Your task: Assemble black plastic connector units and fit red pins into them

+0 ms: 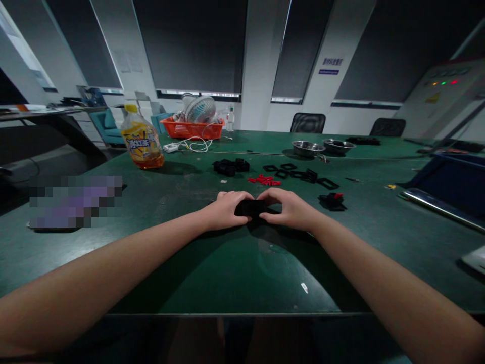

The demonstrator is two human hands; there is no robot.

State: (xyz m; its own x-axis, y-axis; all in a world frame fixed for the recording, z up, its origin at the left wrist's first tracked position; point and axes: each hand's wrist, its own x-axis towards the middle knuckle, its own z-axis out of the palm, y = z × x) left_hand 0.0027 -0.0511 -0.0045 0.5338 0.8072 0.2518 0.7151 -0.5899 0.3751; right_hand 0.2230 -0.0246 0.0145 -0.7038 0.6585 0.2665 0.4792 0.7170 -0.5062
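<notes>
Both hands meet over the middle of the green table (227, 273). My left hand (224, 209) and my right hand (288, 208) are each closed on the ends of one small black plastic part (250, 207), held just above the tabletop. Beyond the hands lie several small red pieces (264, 180), a pile of black parts (231, 166) and a row of flat black square frames (299, 175). To the right of my right hand rests another black part with a red piece on it (332, 200).
An orange drink bottle (142, 138) stands at the back left. Behind it an orange basket (192, 129) holds a small fan, with a white cable (191, 146) in front. Two steel bowls (322, 147) sit at the back right. A dark blue box (450, 183) lies at the right edge.
</notes>
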